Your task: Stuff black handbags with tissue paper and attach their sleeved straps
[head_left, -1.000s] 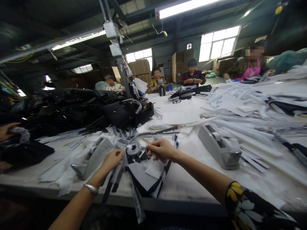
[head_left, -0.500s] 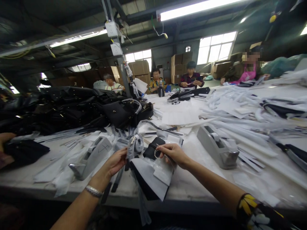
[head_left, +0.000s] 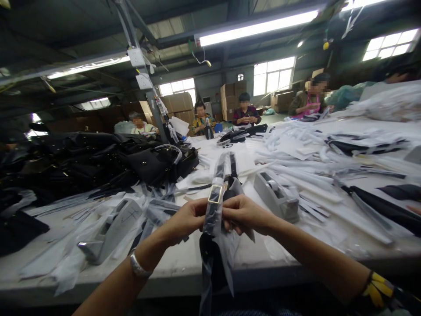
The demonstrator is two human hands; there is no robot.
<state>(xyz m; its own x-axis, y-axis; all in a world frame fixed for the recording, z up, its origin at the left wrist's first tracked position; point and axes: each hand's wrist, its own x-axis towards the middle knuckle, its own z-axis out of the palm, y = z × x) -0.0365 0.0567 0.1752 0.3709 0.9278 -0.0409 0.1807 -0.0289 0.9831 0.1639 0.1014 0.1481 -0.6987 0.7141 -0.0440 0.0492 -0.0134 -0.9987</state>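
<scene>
Straight ahead of me, a black strap (head_left: 213, 223) wrapped in clear plastic stands upright between my hands, with a gold rectangular buckle (head_left: 215, 194) facing me. My left hand (head_left: 194, 215) pinches its left side just below the buckle. From the right, my right hand (head_left: 241, 213) grips the strap and its wrap, fingers closed and partly hidden behind it. Below hangs a black bag (head_left: 215, 263) with white sheet material along its right side, reaching past the table edge. The strap loops up above the buckle.
Grey tape dispensers stand left (head_left: 108, 232) and right (head_left: 278, 197) of my hands. Black bags (head_left: 98, 158) are heaped at the left. White paper and plastic strips (head_left: 315, 188) cover the right. Co-workers sit across the table beyond a metal post (head_left: 156, 114).
Both hands have come together on the wrapped strap, now raised upright with its buckle showing. My right hand has let go of the thin cord loop. The view has turned right.
</scene>
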